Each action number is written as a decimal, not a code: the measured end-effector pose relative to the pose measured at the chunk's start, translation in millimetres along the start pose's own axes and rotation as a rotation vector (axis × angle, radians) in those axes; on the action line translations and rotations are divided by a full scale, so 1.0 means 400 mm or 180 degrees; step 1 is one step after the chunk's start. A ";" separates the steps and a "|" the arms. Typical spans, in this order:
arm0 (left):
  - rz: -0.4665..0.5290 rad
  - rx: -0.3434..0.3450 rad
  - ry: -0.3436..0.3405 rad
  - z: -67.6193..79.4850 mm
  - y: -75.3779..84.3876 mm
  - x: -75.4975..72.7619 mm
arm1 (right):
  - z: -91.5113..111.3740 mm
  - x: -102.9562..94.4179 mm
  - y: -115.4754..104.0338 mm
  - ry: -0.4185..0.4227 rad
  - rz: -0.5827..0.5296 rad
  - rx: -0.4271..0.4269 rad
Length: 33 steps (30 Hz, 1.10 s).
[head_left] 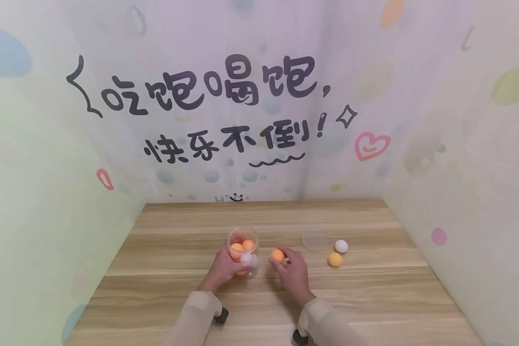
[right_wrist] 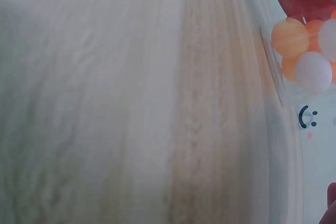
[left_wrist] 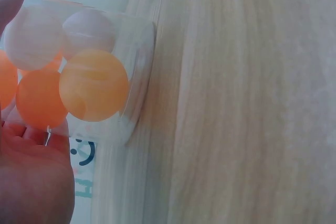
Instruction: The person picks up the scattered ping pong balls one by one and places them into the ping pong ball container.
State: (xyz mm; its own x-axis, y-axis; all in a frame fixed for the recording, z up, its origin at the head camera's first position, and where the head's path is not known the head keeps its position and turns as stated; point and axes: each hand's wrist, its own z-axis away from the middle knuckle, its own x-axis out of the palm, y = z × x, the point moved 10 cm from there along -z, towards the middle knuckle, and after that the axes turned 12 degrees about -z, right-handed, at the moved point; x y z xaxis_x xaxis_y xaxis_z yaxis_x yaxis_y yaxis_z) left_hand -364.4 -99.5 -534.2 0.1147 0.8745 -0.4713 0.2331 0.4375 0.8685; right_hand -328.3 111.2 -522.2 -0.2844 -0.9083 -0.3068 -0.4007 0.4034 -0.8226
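My left hand [head_left: 224,267] grips a clear plastic jar [head_left: 253,273] from its left side, fingers and thumb curled round the wall. Orange and white ping-pong balls [left_wrist: 94,85] fill much of the jar, whose open mouth faces up. Just to the right of it, my right hand [head_left: 295,275] pinches an orange ping-pong ball [head_left: 278,255] between thumb and fingers. In the right wrist view only bits of that hand show at the lower right edge, and the pinched ball is out of sight.
Right of my right hand lie a white ping-pong ball [head_left: 341,246] and a yellow-orange ball [head_left: 335,259] on the wooden table [head_left: 177,226]. A round clear lid [head_left: 314,240] lies flat near them. Printed fabric walls [head_left: 259,178] enclose the table's back and sides.
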 end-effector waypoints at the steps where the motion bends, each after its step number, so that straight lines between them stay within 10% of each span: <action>1: -0.0006 0.0013 -0.0009 0.005 0.013 -0.004 | 0.000 0.001 -0.002 -0.0005 -0.0017 0.0000; 21: 0.0008 0.0054 -0.0003 0.025 0.074 -0.024 | 0.004 0.016 -0.035 0.0027 -0.0152 -0.0097; 33: 0.0030 -0.0024 -0.0029 0.004 0.003 0.000 | -0.005 0.010 -0.091 0.0195 -0.0352 -0.0412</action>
State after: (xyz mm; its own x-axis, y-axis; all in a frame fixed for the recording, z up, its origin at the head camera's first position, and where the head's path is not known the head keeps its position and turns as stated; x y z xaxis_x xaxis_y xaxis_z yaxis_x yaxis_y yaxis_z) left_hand -362.7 -99.4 -533.4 0.1257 0.8766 -0.4645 0.2245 0.4309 0.8740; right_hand -316.6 93.1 -492.5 -0.2834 -0.9410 -0.1851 -0.5401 0.3161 -0.7800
